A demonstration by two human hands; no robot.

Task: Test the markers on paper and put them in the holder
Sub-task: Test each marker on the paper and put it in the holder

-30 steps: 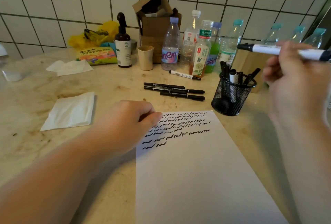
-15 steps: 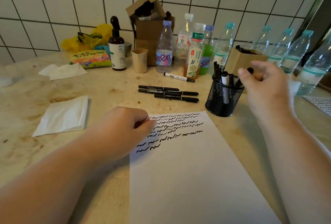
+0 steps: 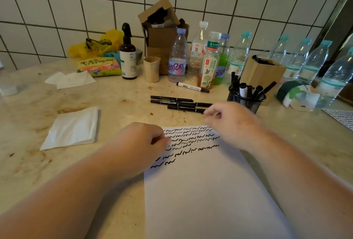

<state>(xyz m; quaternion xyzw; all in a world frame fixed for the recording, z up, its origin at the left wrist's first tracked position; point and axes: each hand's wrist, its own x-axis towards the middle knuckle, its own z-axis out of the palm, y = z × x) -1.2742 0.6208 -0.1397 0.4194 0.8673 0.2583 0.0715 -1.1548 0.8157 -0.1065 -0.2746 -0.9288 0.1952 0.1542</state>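
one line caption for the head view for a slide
Right hand reaches toward the loose black markers; left hand rests on the scribbled paper.

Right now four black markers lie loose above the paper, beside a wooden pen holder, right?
Not quite. The head view shows the holder is black wire mesh, not wooden. The black markers do lie loose above the paper.
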